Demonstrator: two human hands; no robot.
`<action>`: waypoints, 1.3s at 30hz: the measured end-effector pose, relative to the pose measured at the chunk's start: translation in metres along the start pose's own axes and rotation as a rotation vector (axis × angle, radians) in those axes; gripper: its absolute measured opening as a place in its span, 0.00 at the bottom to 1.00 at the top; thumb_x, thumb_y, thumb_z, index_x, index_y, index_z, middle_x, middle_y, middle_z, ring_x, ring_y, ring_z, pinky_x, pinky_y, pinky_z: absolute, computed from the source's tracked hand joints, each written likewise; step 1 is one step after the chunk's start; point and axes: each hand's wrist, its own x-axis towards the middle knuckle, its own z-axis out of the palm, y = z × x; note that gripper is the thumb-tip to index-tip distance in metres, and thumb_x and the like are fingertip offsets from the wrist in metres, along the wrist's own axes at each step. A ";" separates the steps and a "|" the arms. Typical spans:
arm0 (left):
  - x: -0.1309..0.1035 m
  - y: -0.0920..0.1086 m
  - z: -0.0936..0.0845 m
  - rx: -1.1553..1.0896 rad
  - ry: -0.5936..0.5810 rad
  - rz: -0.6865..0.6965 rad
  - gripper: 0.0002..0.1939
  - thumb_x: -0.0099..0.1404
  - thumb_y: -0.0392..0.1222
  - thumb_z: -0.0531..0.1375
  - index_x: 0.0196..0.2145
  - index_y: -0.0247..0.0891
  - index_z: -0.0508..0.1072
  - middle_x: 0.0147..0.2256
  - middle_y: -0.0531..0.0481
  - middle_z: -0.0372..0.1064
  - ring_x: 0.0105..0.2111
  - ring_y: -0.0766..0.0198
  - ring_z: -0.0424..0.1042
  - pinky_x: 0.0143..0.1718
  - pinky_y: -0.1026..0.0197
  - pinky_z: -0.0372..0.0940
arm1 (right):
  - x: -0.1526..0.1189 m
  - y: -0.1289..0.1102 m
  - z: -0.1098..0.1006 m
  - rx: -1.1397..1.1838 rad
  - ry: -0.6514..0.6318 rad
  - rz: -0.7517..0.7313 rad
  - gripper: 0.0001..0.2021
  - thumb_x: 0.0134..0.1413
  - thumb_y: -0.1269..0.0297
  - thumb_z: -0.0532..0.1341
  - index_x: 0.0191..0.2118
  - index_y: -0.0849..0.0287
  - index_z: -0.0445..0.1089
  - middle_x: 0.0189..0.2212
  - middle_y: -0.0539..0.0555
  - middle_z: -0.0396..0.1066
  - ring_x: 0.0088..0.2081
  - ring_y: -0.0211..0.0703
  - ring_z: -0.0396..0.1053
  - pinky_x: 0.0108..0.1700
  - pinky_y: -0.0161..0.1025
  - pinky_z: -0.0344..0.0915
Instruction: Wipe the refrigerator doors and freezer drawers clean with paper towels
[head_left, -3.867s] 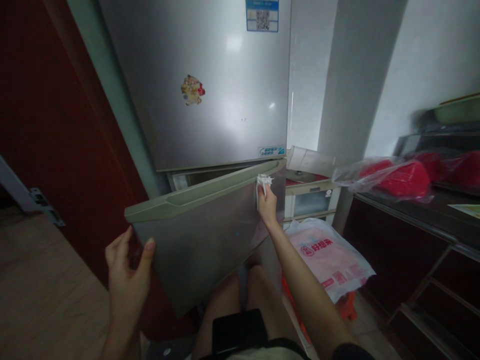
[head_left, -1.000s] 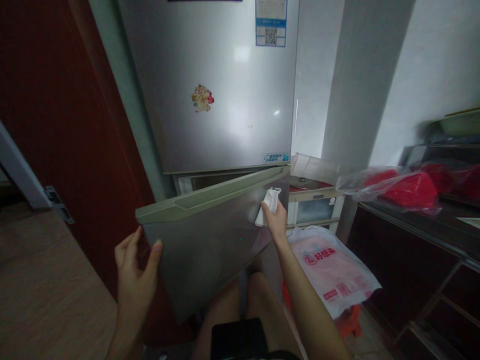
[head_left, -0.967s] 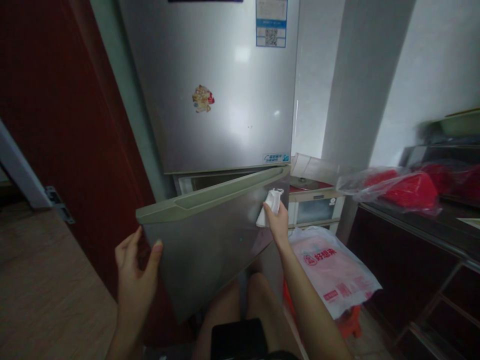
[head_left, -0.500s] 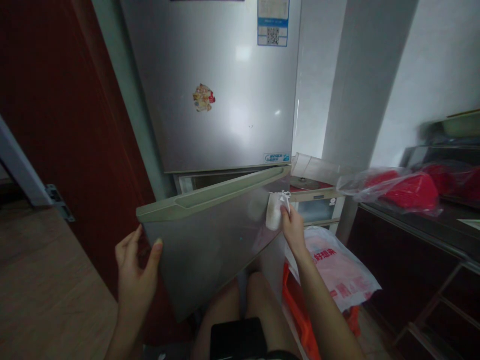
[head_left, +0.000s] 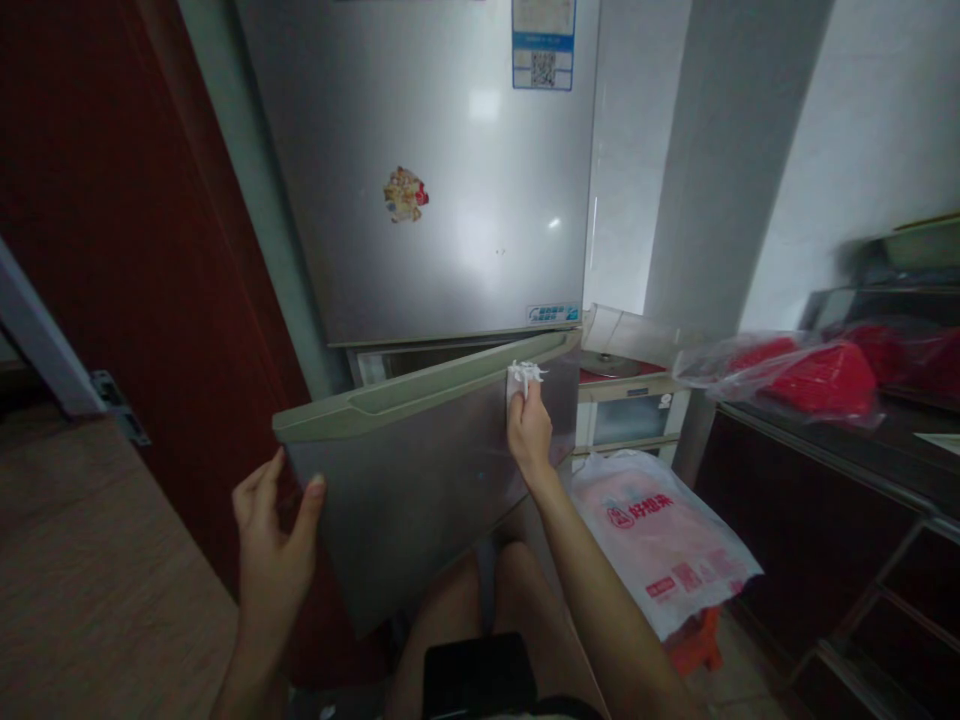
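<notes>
The lower refrigerator door (head_left: 420,490) stands partly open, tilted across my view above my knees. Its free left edge is gripped by my left hand (head_left: 274,530), thumb on the front face and fingers round the back. My right hand (head_left: 530,428) pinches a crumpled white cloth (head_left: 525,374), pressed against the door's front face just under the pale grip recess (head_left: 457,375). Most of the cloth is hidden behind the fingers. Above, the silver upper door (head_left: 457,130) is closed and carries a small sticker (head_left: 406,195) and a label with a QR code (head_left: 543,68).
A white printed plastic bag (head_left: 660,530) lies on an orange stool (head_left: 701,645) at right. Behind it stands a white appliance (head_left: 628,418). Red items in clear plastic (head_left: 810,375) overhang the dark counter. A reddish-brown door (head_left: 127,250) is at left.
My right hand has slid left along the door's face with the cloth, away from the hinge side. My left hand and the door stay where they were.
</notes>
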 end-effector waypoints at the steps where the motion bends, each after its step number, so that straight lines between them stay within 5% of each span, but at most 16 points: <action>1: 0.001 0.000 0.001 -0.004 0.002 -0.004 0.37 0.62 0.63 0.57 0.60 0.35 0.66 0.57 0.36 0.59 0.59 0.44 0.63 0.61 0.41 0.60 | 0.001 -0.001 0.002 -0.005 0.010 0.007 0.19 0.66 0.56 0.41 0.49 0.58 0.64 0.36 0.59 0.72 0.35 0.53 0.70 0.35 0.40 0.57; 5: 0.004 -0.003 0.003 -0.009 -0.002 -0.017 0.35 0.62 0.62 0.57 0.60 0.39 0.66 0.57 0.38 0.59 0.58 0.45 0.63 0.61 0.41 0.60 | 0.005 -0.002 0.009 -0.018 0.033 0.019 0.21 0.67 0.48 0.44 0.47 0.57 0.66 0.33 0.57 0.72 0.31 0.50 0.68 0.33 0.38 0.55; 13: 0.004 -0.005 0.002 -0.019 0.000 -0.006 0.34 0.62 0.61 0.57 0.60 0.40 0.66 0.58 0.39 0.59 0.60 0.46 0.62 0.61 0.43 0.60 | 0.003 0.021 0.016 -0.005 0.001 0.008 0.20 0.67 0.51 0.45 0.45 0.57 0.70 0.27 0.54 0.71 0.28 0.47 0.67 0.32 0.36 0.52; 22: 0.006 -0.007 0.004 -0.013 -0.006 -0.005 0.36 0.61 0.62 0.57 0.60 0.35 0.66 0.58 0.36 0.58 0.60 0.44 0.61 0.61 0.41 0.60 | -0.086 0.090 0.034 0.123 -0.029 0.102 0.23 0.65 0.50 0.44 0.42 0.58 0.70 0.35 0.62 0.76 0.37 0.54 0.74 0.36 0.41 0.63; 26: 0.009 -0.009 0.003 -0.033 -0.009 -0.020 0.33 0.61 0.61 0.58 0.57 0.39 0.67 0.58 0.38 0.59 0.60 0.45 0.61 0.60 0.42 0.62 | -0.106 0.100 0.040 0.188 -0.015 0.127 0.21 0.64 0.50 0.45 0.39 0.57 0.70 0.34 0.61 0.76 0.35 0.53 0.75 0.37 0.42 0.65; 34: 0.012 -0.010 0.001 -0.145 -0.018 -0.078 0.35 0.58 0.61 0.62 0.57 0.38 0.67 0.58 0.38 0.59 0.55 0.46 0.68 0.56 0.44 0.67 | -0.038 0.061 0.027 0.248 0.050 0.066 0.18 0.63 0.50 0.46 0.35 0.55 0.67 0.31 0.55 0.73 0.34 0.48 0.70 0.38 0.38 0.62; 39: 0.011 -0.008 0.002 -0.149 -0.025 -0.104 0.35 0.58 0.61 0.62 0.58 0.39 0.67 0.59 0.39 0.59 0.56 0.46 0.67 0.56 0.45 0.67 | -0.002 0.042 0.007 0.231 -0.016 0.016 0.18 0.63 0.50 0.48 0.35 0.55 0.70 0.30 0.55 0.73 0.34 0.48 0.69 0.38 0.38 0.61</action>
